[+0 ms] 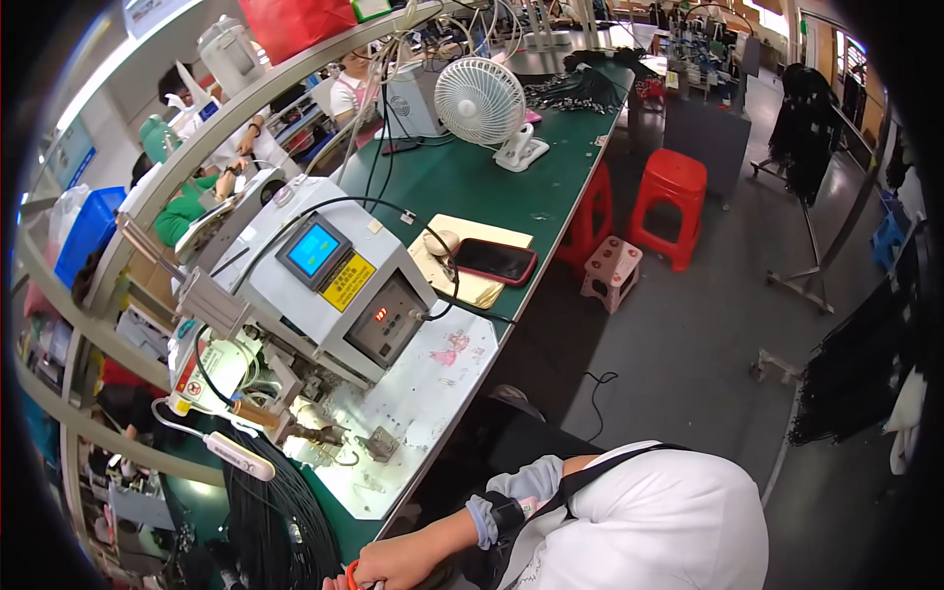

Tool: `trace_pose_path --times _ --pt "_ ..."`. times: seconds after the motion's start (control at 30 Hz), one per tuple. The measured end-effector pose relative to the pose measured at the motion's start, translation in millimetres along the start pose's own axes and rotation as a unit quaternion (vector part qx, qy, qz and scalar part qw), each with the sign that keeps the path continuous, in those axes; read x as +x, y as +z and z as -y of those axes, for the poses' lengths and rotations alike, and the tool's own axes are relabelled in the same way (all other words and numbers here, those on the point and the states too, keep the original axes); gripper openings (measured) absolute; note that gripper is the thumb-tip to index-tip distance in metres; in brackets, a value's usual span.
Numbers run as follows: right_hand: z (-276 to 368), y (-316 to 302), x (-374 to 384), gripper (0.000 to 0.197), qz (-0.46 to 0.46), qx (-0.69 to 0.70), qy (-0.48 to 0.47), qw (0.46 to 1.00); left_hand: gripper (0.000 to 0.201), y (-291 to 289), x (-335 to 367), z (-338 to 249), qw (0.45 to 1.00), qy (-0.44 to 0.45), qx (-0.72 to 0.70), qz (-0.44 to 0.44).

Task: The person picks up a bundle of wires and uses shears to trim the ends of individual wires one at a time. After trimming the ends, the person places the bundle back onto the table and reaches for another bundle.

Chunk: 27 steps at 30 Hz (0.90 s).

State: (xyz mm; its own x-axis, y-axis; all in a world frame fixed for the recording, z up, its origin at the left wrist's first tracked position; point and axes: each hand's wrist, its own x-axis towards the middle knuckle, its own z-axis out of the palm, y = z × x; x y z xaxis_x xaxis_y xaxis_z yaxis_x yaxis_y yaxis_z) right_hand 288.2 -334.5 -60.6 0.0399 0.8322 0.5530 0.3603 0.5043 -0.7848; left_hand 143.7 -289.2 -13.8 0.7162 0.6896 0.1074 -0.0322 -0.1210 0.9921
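At the lower edge my right hand (398,564) is closed round an orange-handled tool (352,572). Only part of its handle shows, and the picture's edge cuts off the rest. My left hand is not in view. A bundle of long black cords (261,516) hangs over the table edge to the left of the hand. Above stands a grey bench machine (334,275) with a lit blue screen and a red digit display. Its metal tooling (320,433) sits over a brightly lit white plate (442,369), with a small metal block (379,442) on it.
A phone (495,261) lies on a yellow pad on the green table (551,197), near a white fan (480,103). A white lamp bar (239,456) hangs by the tooling. Red stools (669,202) and black-laden racks (801,128) stand to the right. Co-workers (202,202) sit behind the frame.
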Motion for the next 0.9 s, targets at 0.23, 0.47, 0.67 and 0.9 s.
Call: trace_pose_path --times 0.23,0.47,0.67,0.9 --pt "-0.1 -1.9 -0.2 0.014 -0.048 -0.054 -0.014 0.997 0.057 -0.7 0.3 5.1 1.0 0.018 -0.022 0.009" --pt "-1.1 -14.0 -2.0 0.014 -0.092 0.043 -0.02 0.995 0.054 0.0 18.6 21.3 0.999 -0.03 0.013 0.009" --pt "9.3 -14.4 2.6 0.018 -0.161 0.197 -0.074 0.964 0.055 4.7 22.7 27.2 0.999 -0.043 -0.003 0.012" --pt "-7.9 -8.3 -4.8 0.024 -0.015 0.037 0.059 0.997 0.056 10.8 27.6 35.5 0.998 -0.054 -0.02 0.004"
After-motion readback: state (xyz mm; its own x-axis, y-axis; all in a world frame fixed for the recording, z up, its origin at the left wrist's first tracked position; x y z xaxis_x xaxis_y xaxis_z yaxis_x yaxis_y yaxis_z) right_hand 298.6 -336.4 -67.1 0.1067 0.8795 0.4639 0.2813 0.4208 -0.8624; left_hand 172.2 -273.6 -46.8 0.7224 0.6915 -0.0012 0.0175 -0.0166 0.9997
